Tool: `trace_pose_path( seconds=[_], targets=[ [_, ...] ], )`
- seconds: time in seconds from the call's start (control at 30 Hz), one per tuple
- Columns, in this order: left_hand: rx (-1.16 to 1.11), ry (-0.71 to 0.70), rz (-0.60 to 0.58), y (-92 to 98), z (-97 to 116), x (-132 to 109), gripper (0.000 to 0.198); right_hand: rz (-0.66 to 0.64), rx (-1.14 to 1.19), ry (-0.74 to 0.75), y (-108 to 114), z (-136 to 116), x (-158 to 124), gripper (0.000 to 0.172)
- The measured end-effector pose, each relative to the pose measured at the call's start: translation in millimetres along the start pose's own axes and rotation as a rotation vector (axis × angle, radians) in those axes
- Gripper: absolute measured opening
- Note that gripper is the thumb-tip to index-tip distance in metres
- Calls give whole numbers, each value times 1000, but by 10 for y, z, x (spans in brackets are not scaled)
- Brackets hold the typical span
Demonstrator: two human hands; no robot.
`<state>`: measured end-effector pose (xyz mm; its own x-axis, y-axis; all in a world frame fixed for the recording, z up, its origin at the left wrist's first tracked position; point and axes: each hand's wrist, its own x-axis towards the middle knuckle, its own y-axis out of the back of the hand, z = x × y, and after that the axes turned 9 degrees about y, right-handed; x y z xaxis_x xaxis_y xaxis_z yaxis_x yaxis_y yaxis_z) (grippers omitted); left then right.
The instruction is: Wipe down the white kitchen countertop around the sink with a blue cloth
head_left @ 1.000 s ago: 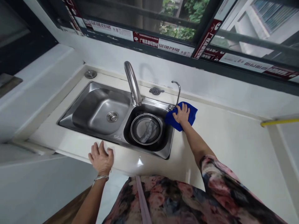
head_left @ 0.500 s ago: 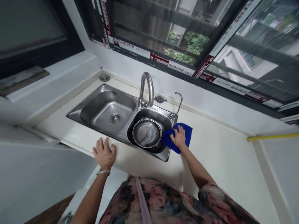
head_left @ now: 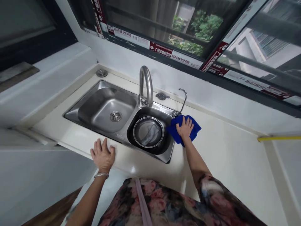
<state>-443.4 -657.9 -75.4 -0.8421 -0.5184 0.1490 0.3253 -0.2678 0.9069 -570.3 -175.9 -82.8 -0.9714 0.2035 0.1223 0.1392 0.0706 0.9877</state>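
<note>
My left hand (head_left: 102, 157) lies with its fingers spread on the front edge of the white countertop (head_left: 223, 157), holding nothing. Under my right hand (head_left: 185, 128) is a blue cloth (head_left: 194, 128), pressed flat over the right rim of the sink (head_left: 166, 157) and the counter beside it. The fingers of that hand are spread on top of the cloth. In the right basin sits a round metal-rimmed bowl or strainer (head_left: 142, 130) with a greyish, translucent item (head_left: 150, 135) inside.
The left basin (head_left: 101, 105) has a drain (head_left: 116, 116). A tall curved faucet (head_left: 145, 83) rises behind the sink, and a thin spout (head_left: 184, 102) stands near the cloth. A yellow pipe (head_left: 279, 138) runs at the right, below the window frame (head_left: 183, 59).
My right hand and the blue cloth have moved up and slightly right along the sink's right rim, closer to the thin spout. The view has shifted a little. My left hand stays on the counter edge.
</note>
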Motion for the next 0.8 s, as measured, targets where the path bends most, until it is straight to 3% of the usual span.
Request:
trace_pose_path(
  seconds=[0.17, 0.37, 0.53, 0.8],
  targets=[
    [24, 0, -15, 4, -1, 1, 62, -139, 16, 264, 13, 116, 595, 65],
    [68, -1, -23, 46, 31, 15, 64, -239, 9, 359, 79, 265, 832, 53],
    [76, 17, -46, 76, 57, 20, 63, -196, -25, 313, 48, 213, 680, 53],
    [11, 4, -40, 50, 20, 14, 64, -58, 27, 190, 29, 77, 94, 58]
  ],
)
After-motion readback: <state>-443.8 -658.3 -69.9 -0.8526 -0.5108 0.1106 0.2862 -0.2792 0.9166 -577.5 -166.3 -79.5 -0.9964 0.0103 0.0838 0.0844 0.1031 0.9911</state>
